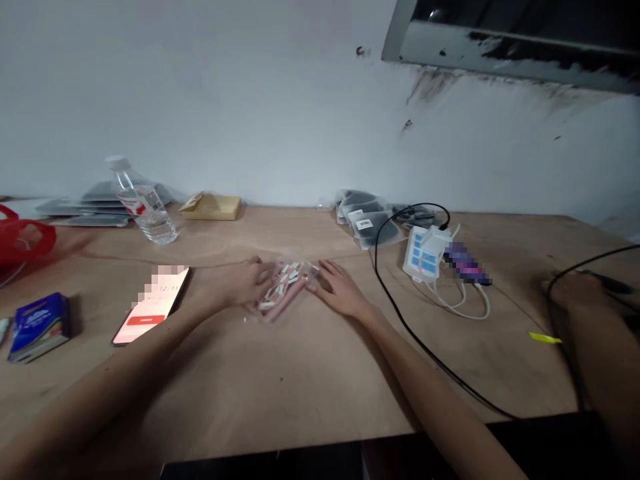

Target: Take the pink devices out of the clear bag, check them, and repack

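Observation:
Between my two hands lies a clear plastic bag (283,291) with a pink item and several small white pieces in it. My left hand (250,281) rests at the bag's left side, fingers spread and slightly bent over its edge. On the other side, my right hand (339,288) touches the right edge, with its thumb apart from the stretched fingers. Neither hand visibly grips the bag, which lies flat on the wooden table (280,400). Fine details of the fingertips are blurred.
Left are a lit phone (153,310), a blue packet (40,327), a red bag (23,237) and a water bottle (145,203). An open box (213,207) and grey packets (373,223) lie behind. Right are a power strip (423,253), a black cable (400,317) and another person's arm (595,353).

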Action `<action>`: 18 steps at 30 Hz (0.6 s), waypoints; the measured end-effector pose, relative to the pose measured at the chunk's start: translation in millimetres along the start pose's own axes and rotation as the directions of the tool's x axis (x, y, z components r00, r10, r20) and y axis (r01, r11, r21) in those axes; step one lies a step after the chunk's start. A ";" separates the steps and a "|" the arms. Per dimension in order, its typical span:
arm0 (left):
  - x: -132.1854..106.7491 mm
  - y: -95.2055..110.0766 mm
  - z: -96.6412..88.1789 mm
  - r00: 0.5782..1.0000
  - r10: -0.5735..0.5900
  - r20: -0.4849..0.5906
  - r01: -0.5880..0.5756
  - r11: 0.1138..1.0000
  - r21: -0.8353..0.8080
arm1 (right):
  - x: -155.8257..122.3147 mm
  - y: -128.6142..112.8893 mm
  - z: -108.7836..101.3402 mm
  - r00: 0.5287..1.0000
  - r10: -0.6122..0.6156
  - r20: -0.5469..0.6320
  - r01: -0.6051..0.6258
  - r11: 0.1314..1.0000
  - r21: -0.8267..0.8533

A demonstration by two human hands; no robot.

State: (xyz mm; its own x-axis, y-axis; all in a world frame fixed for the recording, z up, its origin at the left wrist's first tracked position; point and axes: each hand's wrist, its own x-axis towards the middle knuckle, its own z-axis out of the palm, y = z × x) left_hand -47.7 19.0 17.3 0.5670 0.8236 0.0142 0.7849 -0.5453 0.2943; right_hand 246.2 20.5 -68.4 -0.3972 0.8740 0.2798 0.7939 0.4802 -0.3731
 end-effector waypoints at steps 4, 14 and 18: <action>2.2 5.7 12.7 0.999 -0.031 -0.019 0.028 0.987 -0.157 | 1.5 14.2 1.3 0.996 0.040 -0.079 -0.036 0.998 0.043; 4.8 -17.2 63.3 0.975 0.034 -0.222 -0.010 0.994 0.106 | -4.6 6.6 -5.9 0.997 -0.070 0.043 0.067 0.996 0.064; 4.7 -18.7 69.5 0.981 0.000 -0.193 0.033 0.985 0.168 | -0.1 3.7 -3.5 0.997 -0.052 0.062 0.052 0.999 -0.004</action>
State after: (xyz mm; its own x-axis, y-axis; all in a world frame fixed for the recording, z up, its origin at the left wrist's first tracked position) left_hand -42.3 22.2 -54.5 0.5080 0.8383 0.1979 0.8341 -0.5361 0.1302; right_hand 250.9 21.9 -66.7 -0.4653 0.8510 0.2433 0.7742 0.5246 -0.3541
